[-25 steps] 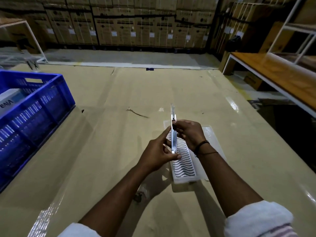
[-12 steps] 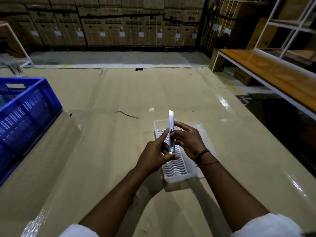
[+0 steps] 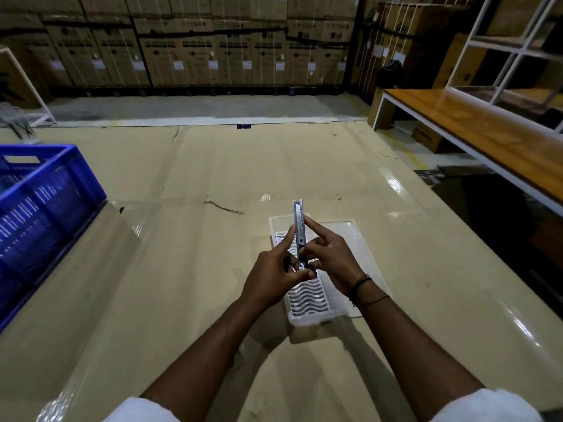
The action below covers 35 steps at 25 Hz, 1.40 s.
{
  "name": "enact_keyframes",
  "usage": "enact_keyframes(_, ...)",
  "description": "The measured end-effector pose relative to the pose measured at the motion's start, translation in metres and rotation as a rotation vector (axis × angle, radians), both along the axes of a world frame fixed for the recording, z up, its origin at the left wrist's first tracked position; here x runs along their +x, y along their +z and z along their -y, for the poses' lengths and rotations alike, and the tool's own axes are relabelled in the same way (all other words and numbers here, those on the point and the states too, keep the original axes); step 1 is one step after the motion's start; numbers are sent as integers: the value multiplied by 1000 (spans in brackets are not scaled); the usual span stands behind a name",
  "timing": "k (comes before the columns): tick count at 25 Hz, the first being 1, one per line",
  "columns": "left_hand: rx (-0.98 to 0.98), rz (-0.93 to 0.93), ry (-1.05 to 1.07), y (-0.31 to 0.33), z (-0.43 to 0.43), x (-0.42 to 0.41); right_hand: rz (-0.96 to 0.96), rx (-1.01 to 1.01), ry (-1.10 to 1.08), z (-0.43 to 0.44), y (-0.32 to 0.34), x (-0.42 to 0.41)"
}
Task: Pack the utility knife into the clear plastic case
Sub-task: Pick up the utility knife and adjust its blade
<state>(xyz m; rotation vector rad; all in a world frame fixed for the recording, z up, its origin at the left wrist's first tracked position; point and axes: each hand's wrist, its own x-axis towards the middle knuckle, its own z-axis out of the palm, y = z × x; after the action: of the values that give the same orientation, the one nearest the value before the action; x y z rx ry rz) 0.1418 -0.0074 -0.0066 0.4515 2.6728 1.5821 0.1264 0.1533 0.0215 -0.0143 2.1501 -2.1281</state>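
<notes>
Two white sleeves [image 3: 143, 411] at the bottom edge, forearms reaching out over the tan table [image 3: 182, 269]. Left hand [image 3: 271, 278] and right hand [image 3: 330, 263] both pinch the utility knife [image 3: 298, 226], fingers closed on its lower half, its tip pointing away. It's held up above the clear plastic case [image 3: 304, 300], which lies open on the table, wavy insert showing. Off left, a blue crate [image 3: 45, 214]. Far back, stacked cardboard boxes [image 3: 213, 50].
</notes>
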Motion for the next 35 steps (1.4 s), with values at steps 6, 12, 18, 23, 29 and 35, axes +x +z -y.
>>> enact_keyframes(6,8,17,6,2,-2,0,-5,7,15,-4,1,-1)
enact_keyframes(12,53,41,27,-5,-4,-1,-20,18,47,-9,-1,1)
enact_keyframes(18,329,196,21,7,-6,-7,-104,96,-21,-12,-5,-2)
enact_keyframes(23,440,284,128,5,-11,-17,-130,147,-11,-14,-5,1)
enact_keyframes(29,421,332,140,-7,-10,-20,-107,206,56,-15,-10,6)
enact_keyframes(35,347,237,181,-15,-12,-19,-17,147,49,-13,-16,10)
